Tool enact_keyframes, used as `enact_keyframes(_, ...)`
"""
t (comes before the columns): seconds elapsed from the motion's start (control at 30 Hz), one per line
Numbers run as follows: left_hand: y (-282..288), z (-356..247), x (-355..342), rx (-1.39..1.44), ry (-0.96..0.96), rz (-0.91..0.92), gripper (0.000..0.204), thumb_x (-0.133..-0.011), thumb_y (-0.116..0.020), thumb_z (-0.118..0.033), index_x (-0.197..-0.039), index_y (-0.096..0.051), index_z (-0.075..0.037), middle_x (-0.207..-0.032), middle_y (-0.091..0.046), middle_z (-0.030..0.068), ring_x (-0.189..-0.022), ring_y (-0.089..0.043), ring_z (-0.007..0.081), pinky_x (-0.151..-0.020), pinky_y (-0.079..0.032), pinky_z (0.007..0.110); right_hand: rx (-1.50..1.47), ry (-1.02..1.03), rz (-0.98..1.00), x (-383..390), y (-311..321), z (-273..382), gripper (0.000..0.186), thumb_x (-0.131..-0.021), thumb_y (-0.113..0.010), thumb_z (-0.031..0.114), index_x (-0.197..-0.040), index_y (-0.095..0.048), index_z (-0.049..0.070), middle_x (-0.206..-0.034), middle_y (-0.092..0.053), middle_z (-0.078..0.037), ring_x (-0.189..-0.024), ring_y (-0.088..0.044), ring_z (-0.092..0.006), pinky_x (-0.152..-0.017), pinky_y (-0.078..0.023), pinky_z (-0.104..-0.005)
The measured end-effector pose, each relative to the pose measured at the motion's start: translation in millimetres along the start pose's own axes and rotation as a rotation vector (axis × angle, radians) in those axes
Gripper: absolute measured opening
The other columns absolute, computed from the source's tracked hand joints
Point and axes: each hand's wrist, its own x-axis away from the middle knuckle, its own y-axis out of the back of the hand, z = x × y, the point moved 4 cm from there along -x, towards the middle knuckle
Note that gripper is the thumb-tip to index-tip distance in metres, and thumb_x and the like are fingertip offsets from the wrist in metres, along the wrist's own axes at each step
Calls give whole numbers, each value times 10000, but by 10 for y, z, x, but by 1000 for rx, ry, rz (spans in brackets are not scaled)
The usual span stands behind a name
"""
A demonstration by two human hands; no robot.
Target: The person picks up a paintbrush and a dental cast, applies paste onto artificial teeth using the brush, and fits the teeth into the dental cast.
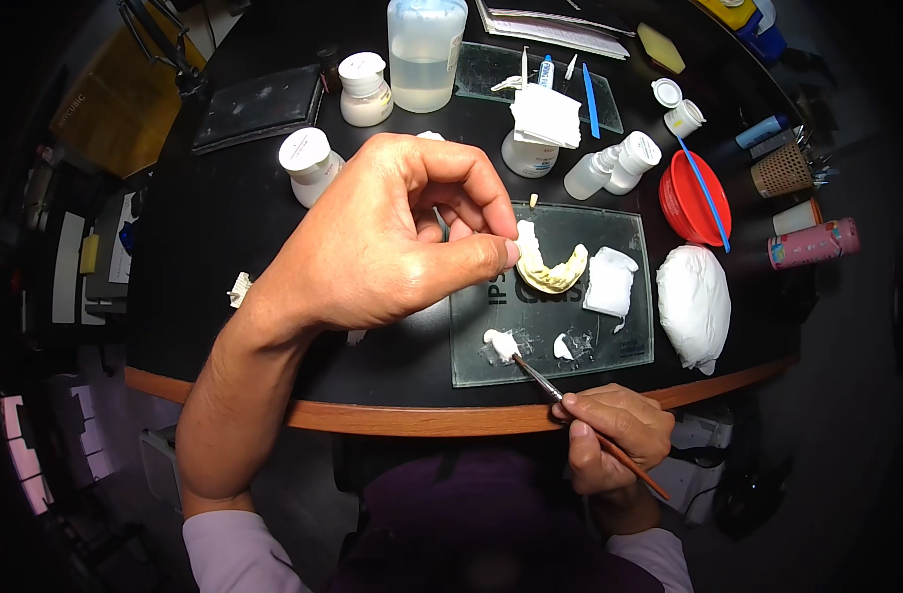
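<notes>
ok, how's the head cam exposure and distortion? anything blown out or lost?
Head view: fisheye bows the wooden table edge downward in the middle; head view: corners fall to black, and the purple garment sits in deep shadow; head view: the left hand is brightly lit, and the white bundle looks close to overexposed, its folds faint.

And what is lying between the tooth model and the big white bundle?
In the head view, a white pad lies between the tooth model and the bundle.
</notes>
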Motion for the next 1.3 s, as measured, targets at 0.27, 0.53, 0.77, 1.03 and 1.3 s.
enact_keyframes(0.27,1,17,10,6,-15,-9,71,-910,-787,-12,-920,-718,4,-820,-707,11,-732,-631,34,-653,-476,199,8,13,1,17,-23,8,220,-800,-626,25,-942,-765,-69,-746,-756,-168,-672,-769,-256,-657,-655,-341)
enact_keyframes(0.53,27,20,-2,39,22,-16,84,-923,-779,-6,-975,-716,11,-873,-733,33,-787,-677,53,-687,-516,202,-47,47,-4,15,7,-37,223,-829,-662,-13,-1024,-769,-34,-835,-769,-151,-716,-776,-240,-643,-647,-321)
enact_keyframes(0.77,-31,-39,5,290,-12,-31,107,-943,-807,-34,-1019,-753,20,-920,-758,46,-835,-695,55,-761,-565,197,-312,64,-132,-305,195,95,261,-913,-629,25,-1141,-724,-60,-904,-756,-197,-768,-737,-225,-676,-615,-309)
enact_keyframes(1.03,-64,-13,39,435,-39,-26,93,-952,-760,32,-1039,-727,20,-1051,-772,155,-1034,-751,199,-951,-591,321,-441,288,-60,-1073,300,251,188,-903,-641,-36,-1073,-698,-96,-906,-726,-211,-784,-712,-240,-715,-562,-311)
enact_keyframes(1.3,-142,-39,48,491,-61,-19,92,-954,-764,27,-1039,-730,19,-1062,-766,173,-1033,-741,195,-897,-589,291,-425,392,-96,-1113,152,52,154,-864,-684,-28,-1017,-694,-30,-875,-737,-159,-992,-707,-351,-906,-576,-440)
